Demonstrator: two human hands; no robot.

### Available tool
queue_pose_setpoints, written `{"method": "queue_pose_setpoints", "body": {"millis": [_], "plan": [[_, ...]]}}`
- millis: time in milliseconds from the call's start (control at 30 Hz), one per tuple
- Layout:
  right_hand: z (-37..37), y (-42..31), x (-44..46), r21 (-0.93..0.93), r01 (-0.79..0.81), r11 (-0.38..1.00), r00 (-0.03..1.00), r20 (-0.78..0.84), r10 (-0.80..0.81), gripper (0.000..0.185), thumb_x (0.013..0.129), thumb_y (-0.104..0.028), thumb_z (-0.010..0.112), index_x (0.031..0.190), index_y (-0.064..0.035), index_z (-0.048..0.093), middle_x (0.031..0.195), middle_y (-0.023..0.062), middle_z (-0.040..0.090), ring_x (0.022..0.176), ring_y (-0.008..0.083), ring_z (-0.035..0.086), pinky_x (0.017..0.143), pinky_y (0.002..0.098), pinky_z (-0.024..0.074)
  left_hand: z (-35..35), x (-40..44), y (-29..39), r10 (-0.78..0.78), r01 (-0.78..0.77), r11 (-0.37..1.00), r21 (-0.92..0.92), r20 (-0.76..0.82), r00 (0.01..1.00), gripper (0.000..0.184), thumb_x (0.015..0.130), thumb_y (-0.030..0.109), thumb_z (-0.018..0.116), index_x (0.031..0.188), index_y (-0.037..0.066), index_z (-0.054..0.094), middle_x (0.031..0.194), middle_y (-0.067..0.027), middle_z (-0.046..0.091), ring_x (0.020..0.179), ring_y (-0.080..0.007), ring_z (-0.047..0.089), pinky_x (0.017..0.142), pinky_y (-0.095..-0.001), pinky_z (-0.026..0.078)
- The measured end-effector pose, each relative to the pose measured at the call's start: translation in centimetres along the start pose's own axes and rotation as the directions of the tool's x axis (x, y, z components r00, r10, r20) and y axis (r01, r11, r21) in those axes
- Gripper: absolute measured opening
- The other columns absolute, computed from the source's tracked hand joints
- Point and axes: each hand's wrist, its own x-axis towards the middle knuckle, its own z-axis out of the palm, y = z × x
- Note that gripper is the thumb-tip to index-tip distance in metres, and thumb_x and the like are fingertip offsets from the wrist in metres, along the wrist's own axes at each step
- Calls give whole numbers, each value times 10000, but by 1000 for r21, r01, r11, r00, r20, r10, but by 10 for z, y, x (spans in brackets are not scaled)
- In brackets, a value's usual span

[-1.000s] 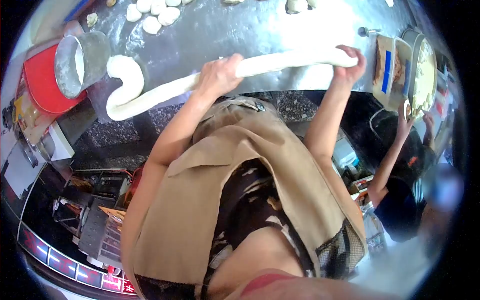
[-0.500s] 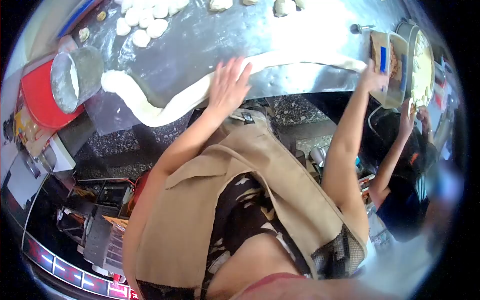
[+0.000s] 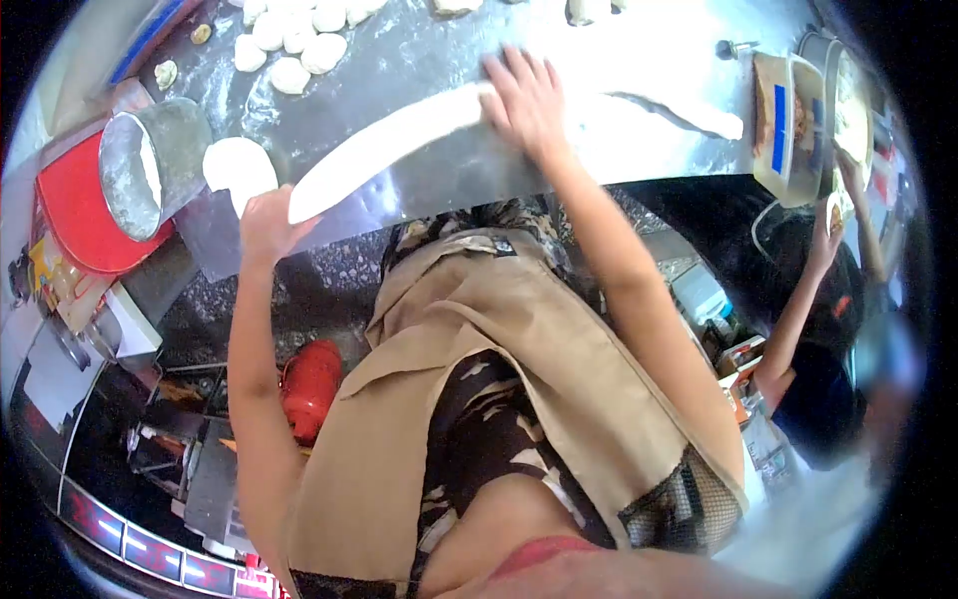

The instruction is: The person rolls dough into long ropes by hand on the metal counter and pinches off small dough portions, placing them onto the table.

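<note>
A long, thick rope of white dough (image 3: 389,140) stretches across the metal worktop (image 3: 399,60), its rounded left end close to the metal container. Near that end my left hand (image 3: 271,225) is closed around the rope at the table's front edge. My right hand (image 3: 527,100) lies over the rope further right, palm down with its fingers stretched out. Beyond it the dough thins to a narrow tail near the plastic tub. Glare hides part of the tail.
Several dough balls (image 3: 289,40) lie at the back left. A floury metal container (image 3: 155,165) stands by a red tray (image 3: 85,205). At right are a plastic tub (image 3: 788,130) and a large round pan (image 3: 850,110), where a co-worker's hand (image 3: 833,215) holds something small.
My left hand has moved left along the dough and closed around it near its end. My right hand has left the thin end and moved left onto the rope's middle.
</note>
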Motion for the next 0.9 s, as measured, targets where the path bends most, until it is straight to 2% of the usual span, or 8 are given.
{"method": "queue_pose_setpoints", "body": {"millis": [133, 200, 333, 400, 533, 667, 733, 900], "plan": [[-18, -7, -126, -50, -148, 988, 966, 208, 155, 669, 853, -513, 538, 1441, -226, 398, 1512, 145, 308, 1384, 339, 314, 1120, 581, 172, 10, -18, -42, 35, -35, 999, -9, -22, 999, 461, 700, 412, 746, 964, 72, 581, 862, -100, 637, 893, -309, 607, 802, -422, 439], [-13, -4, -107, -67, -176, 982, 968, 170, 185, 652, 854, -508, 537, 1421, -208, 422, 1491, 155, 342, 1376, 342, 324, 1114, 590, 173, 13, -24, -54, 163, -161, 987, 26, -179, 970, 473, 691, 388, 752, 996, 62, 598, 928, -102, 630, 909, -311, 601, 822, -429, 437], [10, -25, -14, -143, -427, 893, 901, -147, 407, 609, 852, -446, 576, 1337, -87, 493, 1398, 231, 425, 1327, 402, 361, 1104, 577, 207, 8, -24, -16, -4, -14, 998, -68, -252, 968, 626, 732, 312, 729, 1255, 43, 513, 1155, -160, 584, 1087, -316, 553, 953, -441, 394], [21, -80, 7, 187, -256, 949, 936, -198, 291, 583, 847, -403, 596, 1328, -89, 501, 1382, 260, 426, 1315, 425, 363, 1101, 572, 217, 10, -15, 37, -43, -55, 974, -221, -414, 909, 710, 792, 329, 666, 1381, 37, 398, 1347, -194, 459, 1244, -337, 451, 1026, -497, 336], [66, -167, 18, 132, -39, 991, 998, -45, 45, 573, 856, -380, 570, 1344, -91, 484, 1409, 199, 426, 1338, 367, 362, 1101, 555, 230, 56, 46, 117, -190, -76, 910, -408, -573, 797, 675, 840, 374, 609, 1390, 46, 397, 1478, -194, 323, 1340, -376, 329, 1094, -521, 223], [16, -156, -73, 132, -159, 978, 968, 217, 128, 680, 845, -480, 533, 1407, -114, 421, 1476, 138, 380, 1379, 311, 330, 1124, 529, 207, 92, 5, 78, 124, -166, 979, -114, -310, 943, 686, 858, 472, 557, 1411, 98, 396, 1513, -129, 312, 1367, -325, 327, 1101, -518, 233], [18, -139, -92, 30, -149, 988, 968, 211, 139, 727, 840, -531, 529, 1411, -96, 417, 1480, 146, 375, 1374, 309, 340, 1126, 530, 202, 108, 5, 33, 181, -172, 983, 59, -420, 890, 691, 853, 534, 545, 1382, 100, 454, 1432, -152, 429, 1275, -335, 442, 1048, -492, 343], [51, -77, 64, -45, -319, 947, 944, -104, 313, 658, 861, -508, 489, 1318, -35, 486, 1409, 231, 421, 1319, 357, 390, 1092, 547, 254, 46, 76, -4, 94, -136, 990, -23, -613, 784, 544, 871, 391, 572, 1279, 36, 528, 1266, -175, 558, 1099, -337, 561, 938, -474, 425]]}}
